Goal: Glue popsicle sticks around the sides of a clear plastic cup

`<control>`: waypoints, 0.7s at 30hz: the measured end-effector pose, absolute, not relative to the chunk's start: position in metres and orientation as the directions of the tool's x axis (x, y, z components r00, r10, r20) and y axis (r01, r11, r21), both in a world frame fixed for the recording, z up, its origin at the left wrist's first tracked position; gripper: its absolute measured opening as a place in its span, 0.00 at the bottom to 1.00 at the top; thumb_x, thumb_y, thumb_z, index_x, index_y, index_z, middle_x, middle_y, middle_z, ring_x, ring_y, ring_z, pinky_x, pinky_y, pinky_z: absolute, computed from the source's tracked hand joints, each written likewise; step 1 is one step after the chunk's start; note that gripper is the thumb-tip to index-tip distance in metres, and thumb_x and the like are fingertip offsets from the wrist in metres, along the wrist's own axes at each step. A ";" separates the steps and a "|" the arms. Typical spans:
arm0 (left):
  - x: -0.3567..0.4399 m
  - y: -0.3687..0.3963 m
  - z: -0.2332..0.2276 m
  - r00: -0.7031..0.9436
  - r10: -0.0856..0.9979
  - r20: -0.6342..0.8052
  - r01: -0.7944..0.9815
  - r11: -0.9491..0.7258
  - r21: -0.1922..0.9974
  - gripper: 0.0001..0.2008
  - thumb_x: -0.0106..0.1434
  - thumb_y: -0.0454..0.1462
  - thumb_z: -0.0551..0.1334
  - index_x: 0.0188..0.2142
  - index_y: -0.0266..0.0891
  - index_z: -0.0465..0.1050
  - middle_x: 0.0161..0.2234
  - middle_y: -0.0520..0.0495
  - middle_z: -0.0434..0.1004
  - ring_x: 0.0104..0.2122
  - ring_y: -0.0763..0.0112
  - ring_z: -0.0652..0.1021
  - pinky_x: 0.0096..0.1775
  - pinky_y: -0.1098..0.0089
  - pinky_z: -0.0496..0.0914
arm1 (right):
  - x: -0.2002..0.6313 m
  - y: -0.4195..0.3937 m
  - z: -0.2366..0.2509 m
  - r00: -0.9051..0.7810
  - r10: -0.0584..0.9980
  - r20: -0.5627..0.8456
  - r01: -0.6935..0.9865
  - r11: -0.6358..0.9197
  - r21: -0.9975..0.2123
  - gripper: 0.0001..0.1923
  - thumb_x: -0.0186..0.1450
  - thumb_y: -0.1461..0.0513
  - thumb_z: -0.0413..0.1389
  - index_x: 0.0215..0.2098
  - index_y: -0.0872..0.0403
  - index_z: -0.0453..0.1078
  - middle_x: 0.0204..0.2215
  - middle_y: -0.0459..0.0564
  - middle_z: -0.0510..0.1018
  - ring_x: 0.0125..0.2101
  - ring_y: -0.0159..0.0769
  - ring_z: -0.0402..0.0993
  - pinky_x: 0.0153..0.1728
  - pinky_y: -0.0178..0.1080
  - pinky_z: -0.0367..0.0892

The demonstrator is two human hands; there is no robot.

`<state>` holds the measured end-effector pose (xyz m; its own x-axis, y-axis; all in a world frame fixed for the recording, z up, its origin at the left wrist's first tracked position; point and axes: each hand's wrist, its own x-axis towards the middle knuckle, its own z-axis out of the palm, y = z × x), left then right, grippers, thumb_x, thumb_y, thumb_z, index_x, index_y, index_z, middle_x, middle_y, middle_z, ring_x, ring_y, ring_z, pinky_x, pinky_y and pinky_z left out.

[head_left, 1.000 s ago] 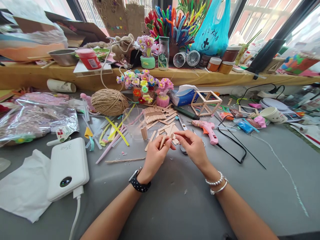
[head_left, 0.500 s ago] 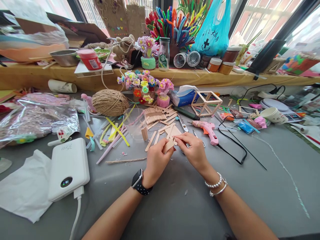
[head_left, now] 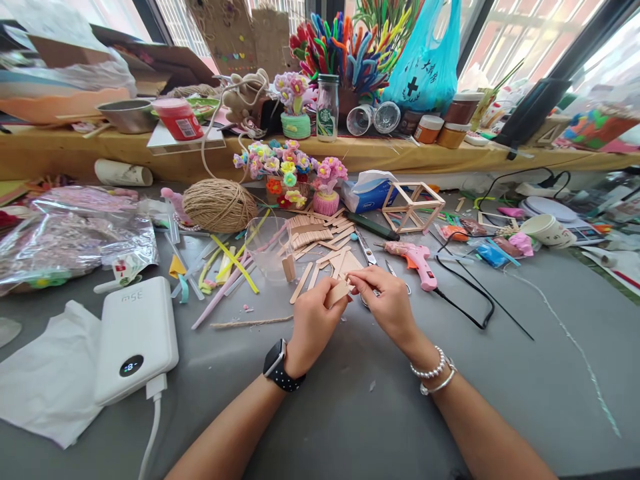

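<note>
My left hand (head_left: 315,319), with a black watch at its wrist, is closed on a small flat piece of wooden craft stick (head_left: 339,293). Fingertips of my right hand (head_left: 389,303) are pinched together at the right end of that piece. Whatever lies between them is too small to make out. Just beyond my hands are loose craft sticks (head_left: 345,257) and a larger pile of sticks (head_left: 311,230). Scissors (head_left: 367,251) lie behind my right hand, partly hidden by it. A pink glue gun (head_left: 423,265) rests to its right, nozzle pointing left.
A clear plastic cup (head_left: 265,250) stands left of the sticks. Farther back are a twine ball (head_left: 220,205) and a wooden stick cube frame (head_left: 414,208). The glue gun's black cord (head_left: 470,319) loops at right. A white power bank (head_left: 137,340) lies at left.
Both hands stay nearly in place. The fingers of my right hand have shifted very slightly at the end of the wooden piece.
</note>
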<state>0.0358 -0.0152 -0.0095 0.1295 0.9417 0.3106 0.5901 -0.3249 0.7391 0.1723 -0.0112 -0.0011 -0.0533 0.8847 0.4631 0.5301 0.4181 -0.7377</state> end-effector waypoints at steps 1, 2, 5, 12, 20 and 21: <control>0.036 -0.015 -0.011 0.133 0.933 0.335 0.609 -0.343 0.715 0.06 0.57 0.37 0.56 0.28 0.39 0.70 0.22 0.53 0.75 0.23 0.74 0.71 0.27 0.74 0.62 | 0.172 -0.012 -0.001 -0.053 0.880 0.471 0.539 0.423 -0.729 0.10 0.62 0.63 0.50 0.33 0.52 0.74 0.27 0.48 0.76 0.28 0.34 0.72 0.32 0.36 0.66; 0.035 -0.015 -0.012 0.137 0.923 0.358 0.626 -0.361 0.691 0.06 0.57 0.37 0.56 0.28 0.39 0.70 0.22 0.53 0.75 0.22 0.74 0.71 0.27 0.75 0.62 | 0.172 -0.012 -0.001 -0.052 0.877 0.478 0.547 0.426 -0.720 0.10 0.62 0.63 0.50 0.33 0.52 0.74 0.26 0.48 0.76 0.28 0.33 0.71 0.31 0.36 0.66; 0.036 -0.015 -0.013 0.142 0.911 0.387 0.652 -0.380 0.656 0.05 0.56 0.37 0.57 0.28 0.40 0.71 0.21 0.54 0.73 0.22 0.74 0.70 0.27 0.75 0.62 | 0.171 -0.013 -0.003 -0.048 0.871 0.489 0.573 0.425 -0.700 0.10 0.62 0.63 0.49 0.34 0.52 0.73 0.26 0.48 0.75 0.26 0.33 0.69 0.30 0.35 0.65; 0.038 -0.016 -0.008 0.114 0.945 0.306 0.588 -0.312 0.746 0.09 0.58 0.39 0.56 0.27 0.38 0.71 0.19 0.54 0.71 0.20 0.76 0.67 0.25 0.76 0.60 | 0.168 -0.013 -0.003 -0.037 0.862 0.505 0.602 0.423 -0.677 0.10 0.62 0.64 0.49 0.32 0.54 0.72 0.26 0.49 0.74 0.25 0.32 0.68 0.30 0.35 0.65; 0.034 -0.008 -0.001 0.158 0.978 0.137 0.252 -0.174 0.952 0.13 0.59 0.42 0.55 0.24 0.38 0.72 0.20 0.52 0.74 0.22 0.74 0.71 0.27 0.73 0.64 | 0.169 -0.011 -0.003 0.027 0.977 0.210 0.220 0.200 -0.955 0.09 0.61 0.59 0.51 0.33 0.54 0.72 0.27 0.48 0.75 0.24 0.30 0.70 0.25 0.33 0.67; 0.034 -0.008 0.000 0.158 0.980 0.122 0.238 -0.158 0.958 0.13 0.59 0.43 0.55 0.24 0.38 0.72 0.18 0.52 0.73 0.20 0.74 0.71 0.27 0.73 0.63 | 0.169 -0.011 -0.004 0.024 0.980 0.195 0.188 0.187 -0.964 0.09 0.60 0.59 0.52 0.33 0.54 0.72 0.27 0.48 0.76 0.25 0.30 0.70 0.26 0.33 0.67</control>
